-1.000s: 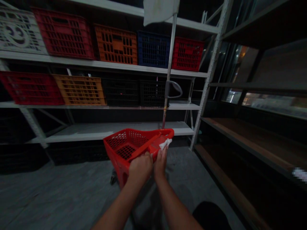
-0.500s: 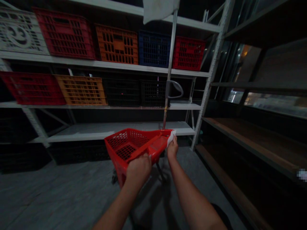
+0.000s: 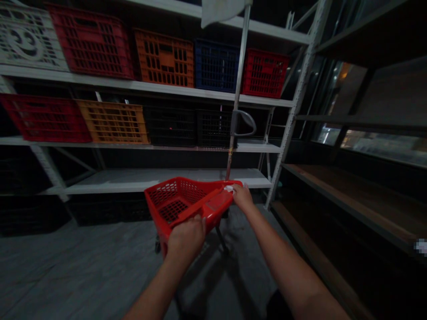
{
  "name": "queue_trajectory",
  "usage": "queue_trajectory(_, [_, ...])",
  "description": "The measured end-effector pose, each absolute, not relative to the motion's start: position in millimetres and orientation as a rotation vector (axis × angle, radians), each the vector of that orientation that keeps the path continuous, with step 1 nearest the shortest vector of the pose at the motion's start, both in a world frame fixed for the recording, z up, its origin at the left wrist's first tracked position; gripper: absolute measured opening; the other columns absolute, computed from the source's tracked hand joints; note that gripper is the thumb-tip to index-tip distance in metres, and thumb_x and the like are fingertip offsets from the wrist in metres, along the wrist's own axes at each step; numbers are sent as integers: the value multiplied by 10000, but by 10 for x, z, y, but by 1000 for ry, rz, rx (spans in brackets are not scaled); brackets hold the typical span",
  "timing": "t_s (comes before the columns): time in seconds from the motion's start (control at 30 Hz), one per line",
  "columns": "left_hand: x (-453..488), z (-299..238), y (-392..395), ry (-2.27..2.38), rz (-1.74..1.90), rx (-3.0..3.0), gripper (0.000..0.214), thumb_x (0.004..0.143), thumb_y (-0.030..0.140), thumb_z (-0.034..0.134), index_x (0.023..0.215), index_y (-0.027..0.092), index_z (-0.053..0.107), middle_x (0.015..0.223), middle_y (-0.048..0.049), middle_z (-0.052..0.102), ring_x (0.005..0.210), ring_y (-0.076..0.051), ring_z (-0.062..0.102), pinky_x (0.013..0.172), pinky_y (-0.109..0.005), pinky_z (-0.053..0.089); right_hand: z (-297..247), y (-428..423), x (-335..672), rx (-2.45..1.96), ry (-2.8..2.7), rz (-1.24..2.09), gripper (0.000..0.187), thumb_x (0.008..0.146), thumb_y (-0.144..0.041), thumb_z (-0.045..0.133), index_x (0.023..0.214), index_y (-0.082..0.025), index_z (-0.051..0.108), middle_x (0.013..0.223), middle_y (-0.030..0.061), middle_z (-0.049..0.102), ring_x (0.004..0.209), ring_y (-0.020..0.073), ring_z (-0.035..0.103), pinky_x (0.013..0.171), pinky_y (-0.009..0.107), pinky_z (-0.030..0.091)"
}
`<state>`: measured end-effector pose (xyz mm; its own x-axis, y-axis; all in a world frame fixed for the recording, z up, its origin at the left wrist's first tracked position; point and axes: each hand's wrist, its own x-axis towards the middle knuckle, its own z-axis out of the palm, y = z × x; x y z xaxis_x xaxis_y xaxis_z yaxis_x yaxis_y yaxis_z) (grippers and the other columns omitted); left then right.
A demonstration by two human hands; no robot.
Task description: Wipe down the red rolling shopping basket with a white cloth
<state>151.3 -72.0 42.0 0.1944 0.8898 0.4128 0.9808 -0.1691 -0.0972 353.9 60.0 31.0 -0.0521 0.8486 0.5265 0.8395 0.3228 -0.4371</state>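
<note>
From the head view I see that my right hand (image 3: pixel 243 198) has slid away from my left hand (image 3: pixel 188 235) over the last second, carrying the crumpled white cloth or tissue (image 3: pixel 229 189) to the handle's far corner, so wiping there looks to be the work in hand. The red plastic mesh-sided shopping cart (image 3: pixel 200 205) sits between them: left fingers curl round its near edge at six o'clock; right fingers seem to pinch the wipe against its rim at three.

White metal shelving (image 3: pixel 116 178) and brown shelves (image 3: pixel 347 184) stand on dim grey floor (image 3: pixel 83 271).
</note>
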Motion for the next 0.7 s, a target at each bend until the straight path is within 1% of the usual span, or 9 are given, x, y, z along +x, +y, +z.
queue_trajectory(0.07, [1523,441,-714,-1807,-369,-2158,486,861,323,157,880,102,590,686,-169,632,617,-275,623,518,-366,453,494,699,3563,-1523,-2062,123,253,767,-130,437,839,-195,670,923,67,666,903,178,564,885,307,325])
queue_trajectory(0.13, [1532,461,-705,-1836,-363,-2180,475,856,313,168,902,97,588,686,-169,637,614,-272,624,513,-364,455,585,790,3504,-1503,-2183,228,220,756,-146,461,771,-175,679,831,65,676,785,164,580,731,238,379])
queue_trajectory(0.23, [1518,462,-694,-1838,-361,-2186,474,855,323,178,945,93,582,693,-164,642,626,-261,627,538,-361,462,604,915,3381,-1471,-2258,322,260,774,-135,422,736,-146,680,689,27,665,612,121,559,580,191,365])
queue_trajectory(0.33, [1448,425,-693,-1836,-395,-2172,510,856,358,160,920,95,592,694,-165,641,627,-259,624,556,-362,455,605,963,3352,-1424,-2330,388,290,772,-103,389,742,-128,677,650,6,650,555,101,533,531,173,344])
queue_trajectory(0.4, [1365,404,-697,-1838,-416,-2160,542,858,383,140,900,99,600,708,-169,644,653,-257,624,582,-361,447,629,925,3407,-1389,-2378,418,267,739,-79,414,741,-134,675,663,0,653,578,104,540,540,170,347])
queue_trajectory(0.47, [1254,404,-696,-1857,-413,-2159,558,859,406,134,903,108,604,722,-161,651,680,-246,624,609,-351,443,667,848,3504,-1327,-2455,433,254,694,-55,451,756,-155,676,712,-7,664,642,118,560,584,174,363])
queue_trajectory(0.57, [1056,442,-674,-1923,-378,-2185,548,859,423,138,918,145,606,748,-124,667,705,-227,628,639,-340,444,718,731,3675,-1239,-2562,264,268,663,-55,492,784,-207,676,801,-11,674,781,153,573,769,237,364])
queue_trajectory(0.63, [926,477,-645,-1962,-348,-2204,561,856,444,128,905,164,612,772,-113,672,735,-225,629,653,-336,445,720,682,3765,-1287,-2529,56,269,665,-73,512,804,-235,676,849,5,672,879,181,560,908,319,286])
queue_trajectory(0.7, [821,503,-611,-1991,-317,-2202,601,846,485,114,871,165,623,778,-117,670,758,-232,627,658,-335,443,668,643,3800,-1375,-2416,-91,279,677,-86,514,847,-244,670,901,28,665,948,196,540,978,376,191])
